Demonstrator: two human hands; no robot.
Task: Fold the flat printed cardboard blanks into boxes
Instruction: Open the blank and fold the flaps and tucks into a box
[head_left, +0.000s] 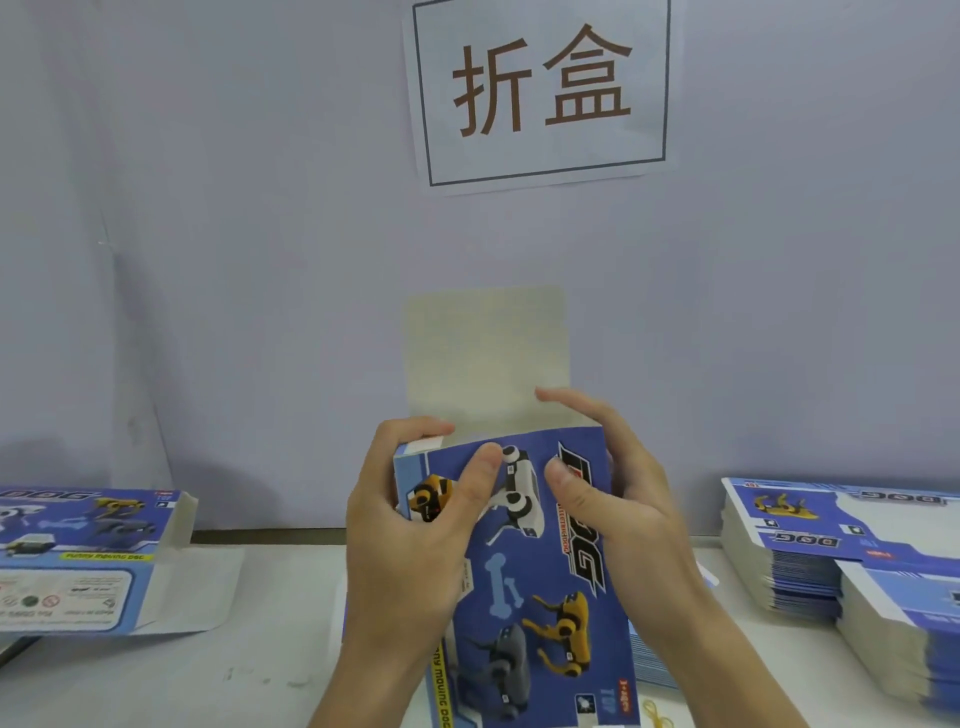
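Both hands are on it: the blue printed cardboard box blank with cartoon robot dogs (545, 561) is held up off the tabletop (280, 675) between them, its long axis running from the person's body away toward the wall, far end raised. The left hand (410, 530) grips the left side edge, thumb pressed on the printed face and fingers curled behind; the right hand (618, 499) holds the right edge, thumb on the print, fingers reaching over the far corner. The plain grey-white end flap (485, 353) stands straight up beyond the fingertips, so closing that end, I'd judge, means bringing it down toward the hands, and the right fingers sit nearer its base. On the tabletop's left edge lies a part-folded blue box (88, 556) with flaps open; along the right edge sit stacks of flat blue printed blanks (810, 551). On the pale lilac wall (208, 260) behind hangs a white paper sign with brown characters (540, 88).
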